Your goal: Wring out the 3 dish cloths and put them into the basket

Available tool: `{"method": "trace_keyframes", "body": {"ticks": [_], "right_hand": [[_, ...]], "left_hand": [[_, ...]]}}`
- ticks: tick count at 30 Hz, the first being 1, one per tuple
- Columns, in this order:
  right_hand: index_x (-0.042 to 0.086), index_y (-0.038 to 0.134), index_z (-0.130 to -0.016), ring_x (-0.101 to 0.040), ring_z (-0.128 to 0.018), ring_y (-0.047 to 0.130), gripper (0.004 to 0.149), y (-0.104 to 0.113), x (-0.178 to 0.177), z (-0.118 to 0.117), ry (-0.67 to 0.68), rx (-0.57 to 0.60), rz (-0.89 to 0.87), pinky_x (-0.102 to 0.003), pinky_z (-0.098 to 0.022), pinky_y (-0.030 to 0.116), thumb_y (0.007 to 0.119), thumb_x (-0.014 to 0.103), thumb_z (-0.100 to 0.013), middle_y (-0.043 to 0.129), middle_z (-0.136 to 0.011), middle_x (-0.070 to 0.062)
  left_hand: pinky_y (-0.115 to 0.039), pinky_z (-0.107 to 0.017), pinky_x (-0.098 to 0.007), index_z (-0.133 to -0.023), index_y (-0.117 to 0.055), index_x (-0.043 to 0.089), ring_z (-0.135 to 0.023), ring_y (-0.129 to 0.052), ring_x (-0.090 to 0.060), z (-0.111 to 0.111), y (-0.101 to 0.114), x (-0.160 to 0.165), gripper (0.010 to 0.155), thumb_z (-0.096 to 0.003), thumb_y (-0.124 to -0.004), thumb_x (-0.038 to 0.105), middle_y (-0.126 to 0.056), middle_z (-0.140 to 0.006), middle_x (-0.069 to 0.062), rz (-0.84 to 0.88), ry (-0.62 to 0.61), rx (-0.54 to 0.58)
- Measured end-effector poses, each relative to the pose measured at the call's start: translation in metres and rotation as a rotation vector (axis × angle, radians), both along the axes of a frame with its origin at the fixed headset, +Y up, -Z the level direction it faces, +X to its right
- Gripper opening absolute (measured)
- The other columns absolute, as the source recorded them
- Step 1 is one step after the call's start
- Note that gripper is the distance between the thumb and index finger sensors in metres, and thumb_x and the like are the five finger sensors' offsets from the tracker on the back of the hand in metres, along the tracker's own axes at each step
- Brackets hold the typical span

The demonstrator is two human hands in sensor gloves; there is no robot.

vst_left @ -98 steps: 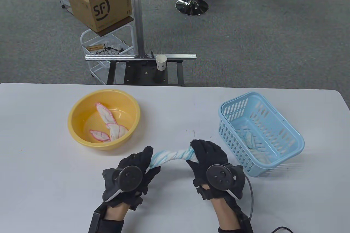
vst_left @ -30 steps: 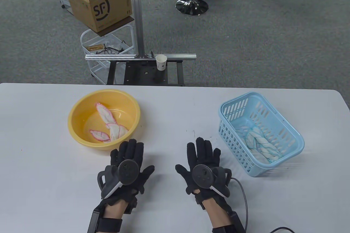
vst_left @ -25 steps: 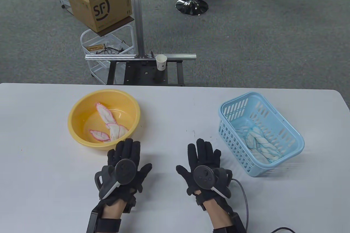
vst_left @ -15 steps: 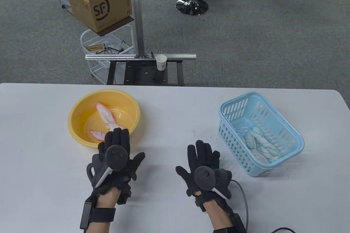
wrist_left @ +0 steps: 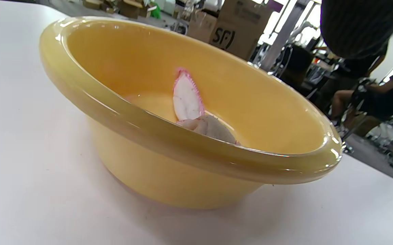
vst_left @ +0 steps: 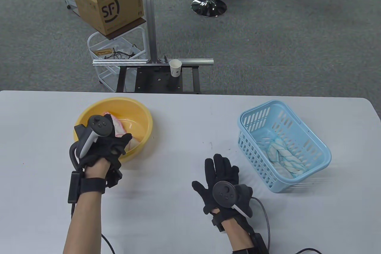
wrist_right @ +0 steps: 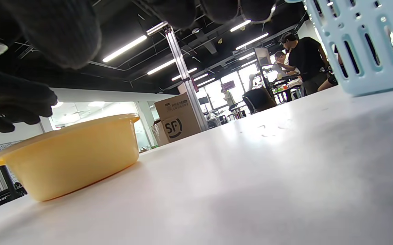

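Pink-edged white cloth (wrist_left: 187, 102) crumpled in yellow basin (vst_left: 143, 117); left hand (vst_left: 102, 143) over it, grasp unclear; right hand (vst_left: 221, 176) flat, fingers spread

- Two gloved hands: left hand (vst_left: 104, 143), right hand (vst_left: 221, 181).
- One yellow basin (vst_left: 143, 117).
- One pink-edged dish cloth (wrist_left: 191, 109) in the basin.
- One light blue basket (vst_left: 323, 151).
- Twisted blue-and-white dish cloths (vst_left: 284, 157) in the basket; exact count unclear.
- One paper cup (vst_left: 175, 68).
- One cardboard box (vst_left: 108, 1).
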State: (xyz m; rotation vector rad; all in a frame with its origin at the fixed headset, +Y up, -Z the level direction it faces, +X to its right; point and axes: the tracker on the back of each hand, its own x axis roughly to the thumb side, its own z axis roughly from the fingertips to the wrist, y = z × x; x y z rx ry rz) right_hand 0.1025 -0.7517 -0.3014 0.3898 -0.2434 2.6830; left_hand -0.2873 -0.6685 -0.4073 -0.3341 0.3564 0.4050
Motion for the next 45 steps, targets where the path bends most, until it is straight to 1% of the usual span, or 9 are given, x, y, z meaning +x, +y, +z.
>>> {"method": "trace_keyframes", "body": {"ticks": [2,10,14,19,23,28,33,39,45], "right_hand": [[0.017,0.037,-0.11,-0.049,-0.107,0.036,0.086,0.0,0.002,0.0,-0.007,-0.004,-0.005,-0.074,-0.07,0.036,0.072,0.067,-0.05,0.031,-0.116,-0.019],[0.016,0.04,-0.109,-0.05,-0.106,0.041,0.084,-0.002,0.008,-0.002,-0.029,-0.038,0.002,-0.074,-0.07,0.039,0.072,0.067,-0.05,0.034,-0.116,-0.02],[0.016,0.042,-0.109,-0.05,-0.106,0.043,0.083,-0.002,0.009,-0.002,-0.032,-0.047,-0.003,-0.074,-0.07,0.041,0.073,0.066,-0.051,0.034,-0.116,-0.019],[0.016,0.042,-0.109,-0.05,-0.106,0.043,0.083,-0.002,0.01,-0.003,-0.035,-0.058,0.0,-0.074,-0.07,0.04,0.073,0.066,-0.051,0.034,-0.116,-0.018],[0.016,0.043,-0.109,-0.051,-0.106,0.043,0.082,-0.003,0.011,-0.004,-0.037,-0.07,-0.002,-0.074,-0.07,0.04,0.073,0.065,-0.051,0.034,-0.116,-0.019],[0.015,0.043,-0.109,-0.051,-0.105,0.044,0.082,-0.003,0.011,-0.004,-0.036,-0.08,0.001,-0.074,-0.07,0.041,0.073,0.064,-0.051,0.035,-0.116,-0.019],[0.015,0.044,-0.109,-0.051,-0.105,0.044,0.081,-0.004,0.01,-0.004,-0.032,-0.091,-0.001,-0.074,-0.07,0.04,0.073,0.064,-0.051,0.035,-0.116,-0.019],[0.015,0.045,-0.109,-0.051,-0.105,0.045,0.08,-0.006,0.01,-0.004,-0.024,-0.109,-0.015,-0.074,-0.069,0.041,0.073,0.063,-0.051,0.036,-0.116,-0.02],[0.015,0.044,-0.109,-0.051,-0.105,0.046,0.08,-0.005,0.008,-0.004,-0.011,-0.105,-0.026,-0.074,-0.069,0.041,0.073,0.063,-0.051,0.037,-0.116,-0.019]], "left_hand": [[-0.028,-0.083,-0.057,-0.114,-0.019,0.036,-0.117,-0.022,-0.026,-0.011,-0.007,-0.001,0.099,-0.0414,-0.076,0.072,-0.021,-0.12,0.011,0.006,0.015,-0.065],[-0.052,-0.079,-0.056,-0.113,-0.047,0.027,-0.107,-0.063,-0.032,-0.042,-0.042,-0.001,0.088,-0.0421,-0.074,0.073,-0.061,-0.113,0.001,-0.045,0.052,-0.233],[-0.054,-0.078,-0.056,-0.113,-0.046,0.028,-0.106,-0.065,-0.032,-0.053,-0.054,0.001,0.089,-0.0409,-0.074,0.073,-0.062,-0.113,0.002,-0.049,0.046,-0.281],[-0.056,-0.077,-0.056,-0.111,-0.054,0.027,-0.102,-0.073,-0.03,-0.063,-0.059,0.006,0.077,-0.0449,-0.085,0.052,-0.07,-0.108,0.002,0.0,0.032,-0.283],[-0.063,-0.074,-0.054,-0.108,-0.061,0.024,-0.091,-0.084,-0.028,-0.066,-0.058,0.007,0.071,-0.0449,-0.092,0.034,-0.079,-0.099,0.0,0.042,0.012,-0.233],[-0.063,-0.074,-0.054,-0.107,-0.06,0.026,-0.088,-0.083,-0.026,-0.062,-0.046,0.004,0.069,-0.0454,-0.09,0.026,-0.076,-0.098,0.001,0.09,-0.021,-0.13],[-0.064,-0.073,-0.054,-0.108,-0.057,0.025,-0.086,-0.083,-0.026,-0.052,-0.03,-0.006,0.071,-0.0452,-0.089,0.023,-0.073,-0.098,0.002,0.223,-0.025,-0.025],[-0.068,-0.071,-0.052,-0.106,-0.063,0.029,-0.081,-0.088,-0.025,-0.037,-0.008,-0.013,0.065,-0.046,-0.087,0.023,-0.073,-0.099,0.002,0.328,-0.081,0.11],[-0.068,-0.071,-0.052,-0.107,-0.062,0.029,-0.083,-0.088,-0.025,-0.014,0.02,-0.016,0.065,-0.0467,-0.086,0.022,-0.072,-0.1,0.003,0.449,-0.132,0.316]]}}
